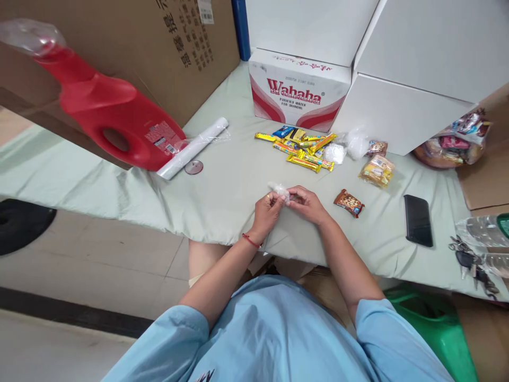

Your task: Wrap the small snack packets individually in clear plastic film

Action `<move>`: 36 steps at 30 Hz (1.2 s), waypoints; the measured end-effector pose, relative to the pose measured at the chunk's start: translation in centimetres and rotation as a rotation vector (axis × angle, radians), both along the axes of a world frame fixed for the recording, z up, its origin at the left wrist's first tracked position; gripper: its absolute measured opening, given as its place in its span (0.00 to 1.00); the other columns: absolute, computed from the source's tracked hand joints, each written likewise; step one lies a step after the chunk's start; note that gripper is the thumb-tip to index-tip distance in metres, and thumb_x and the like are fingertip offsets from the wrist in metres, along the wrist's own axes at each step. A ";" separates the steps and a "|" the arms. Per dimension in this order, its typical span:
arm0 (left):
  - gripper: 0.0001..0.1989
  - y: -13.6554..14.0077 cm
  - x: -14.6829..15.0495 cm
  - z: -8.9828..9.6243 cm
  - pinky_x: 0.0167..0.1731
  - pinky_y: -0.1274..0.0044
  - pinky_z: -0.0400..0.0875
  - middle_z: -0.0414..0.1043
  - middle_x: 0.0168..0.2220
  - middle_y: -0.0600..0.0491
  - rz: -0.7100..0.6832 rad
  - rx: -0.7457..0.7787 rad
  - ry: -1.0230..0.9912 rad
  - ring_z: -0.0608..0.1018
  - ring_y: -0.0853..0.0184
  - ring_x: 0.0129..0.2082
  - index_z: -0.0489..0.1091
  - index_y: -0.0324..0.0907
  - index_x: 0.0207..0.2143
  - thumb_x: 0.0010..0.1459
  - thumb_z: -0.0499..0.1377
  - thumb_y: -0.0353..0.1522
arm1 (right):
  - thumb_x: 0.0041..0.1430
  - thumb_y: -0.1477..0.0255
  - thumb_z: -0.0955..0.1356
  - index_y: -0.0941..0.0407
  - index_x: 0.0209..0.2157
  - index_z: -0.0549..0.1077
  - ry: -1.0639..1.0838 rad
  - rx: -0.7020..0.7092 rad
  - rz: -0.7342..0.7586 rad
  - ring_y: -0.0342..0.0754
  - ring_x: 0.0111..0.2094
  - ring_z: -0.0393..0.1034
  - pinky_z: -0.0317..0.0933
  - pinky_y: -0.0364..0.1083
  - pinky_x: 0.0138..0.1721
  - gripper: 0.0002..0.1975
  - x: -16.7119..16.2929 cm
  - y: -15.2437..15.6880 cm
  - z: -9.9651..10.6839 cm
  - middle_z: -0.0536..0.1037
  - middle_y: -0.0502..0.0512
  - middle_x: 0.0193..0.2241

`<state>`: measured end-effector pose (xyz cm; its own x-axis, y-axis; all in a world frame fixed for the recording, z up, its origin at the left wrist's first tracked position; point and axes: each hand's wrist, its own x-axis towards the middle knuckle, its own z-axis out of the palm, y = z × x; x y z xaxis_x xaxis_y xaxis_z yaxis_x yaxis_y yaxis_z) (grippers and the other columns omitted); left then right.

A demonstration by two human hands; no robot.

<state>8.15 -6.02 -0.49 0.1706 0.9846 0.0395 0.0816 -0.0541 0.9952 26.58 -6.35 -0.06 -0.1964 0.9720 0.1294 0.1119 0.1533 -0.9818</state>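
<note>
Between my two hands is a small crumpled piece of clear plastic (280, 189), perhaps a bag. My left hand (268, 212) pinches it from the left, fingers closed. From the right, the fingertips of my right hand (307, 204) are closed on the same plastic. Both hands are just above the near part of the table. Beyond them lies a pile of yellow-wrapped snack bars (304, 160). A brown snack packet (349, 203) rests to the right of my right hand.
A red jug (131, 98) and a plastic roll (194, 148) are at left, near a round lid (194, 167). At the back stands a Wahaha carton (298, 95). Rightward are bundled plastic (357, 143), a yellow packet (377, 171), a phone (418, 220) and keys (467, 259).
</note>
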 end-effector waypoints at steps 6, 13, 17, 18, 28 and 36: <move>0.16 0.0 -0.4 -0.1 0.32 0.77 0.62 0.67 0.27 0.57 -0.048 -0.017 0.008 0.67 0.69 0.27 0.68 0.44 0.34 0.70 0.55 0.45 | 0.52 0.51 0.78 0.53 0.37 0.78 0.134 -0.134 -0.204 0.40 0.21 0.61 0.58 0.41 0.22 0.22 1.7 0.4 0.2 0.70 0.44 0.23; 0.16 -0.2 -0.4 0.3 0.32 0.76 0.65 0.68 0.29 0.56 -0.073 0.001 0.016 0.68 0.70 0.27 0.67 0.44 0.34 0.72 0.52 0.43 | 0.41 0.61 0.81 0.52 0.32 0.73 0.473 -0.076 -0.675 0.37 0.21 0.62 0.60 0.38 0.20 0.20 6.0 1.4 1.9 0.70 0.42 0.25; 0.18 -0.1 -0.3 -0.1 0.32 0.77 0.66 0.69 0.31 0.54 -0.081 0.003 -0.006 0.69 0.71 0.28 0.68 0.43 0.35 0.73 0.52 0.45 | 0.38 0.63 0.81 0.52 0.31 0.70 0.568 -0.143 -0.712 0.36 0.20 0.60 0.54 0.35 0.17 0.22 6.6 1.4 2.3 0.68 0.40 0.24; 0.18 -0.1 -0.2 -0.2 0.32 0.77 0.68 0.71 0.33 0.53 -0.067 -0.005 -0.035 0.71 0.71 0.29 0.68 0.43 0.37 0.73 0.52 0.46 | 0.38 0.64 0.81 0.52 0.31 0.69 0.582 -0.160 -0.695 0.35 0.19 0.59 0.52 0.35 0.16 0.22 6.4 1.3 2.4 0.68 0.40 0.24; 0.33 -0.2 -0.1 0.1 0.36 0.74 0.73 0.69 0.62 0.45 -0.052 0.118 0.049 0.74 0.70 0.34 0.66 0.49 0.65 0.60 0.68 0.42 | 0.44 0.63 0.81 0.53 0.31 0.69 0.591 -0.410 -0.210 0.33 0.14 0.48 0.37 0.36 0.11 0.21 4.1 -0.7 3.8 0.66 0.40 0.19; 0.15 -0.5 -0.2 -0.1 0.31 0.77 0.61 0.66 0.26 0.58 -0.002 0.047 0.027 0.67 0.70 0.28 0.70 0.43 0.31 0.68 0.57 0.42 | 0.41 0.62 0.84 0.54 0.41 0.74 0.496 -0.390 -0.268 0.32 0.14 0.49 0.39 0.33 0.11 0.28 7.1 -0.8 3.8 0.68 0.39 0.21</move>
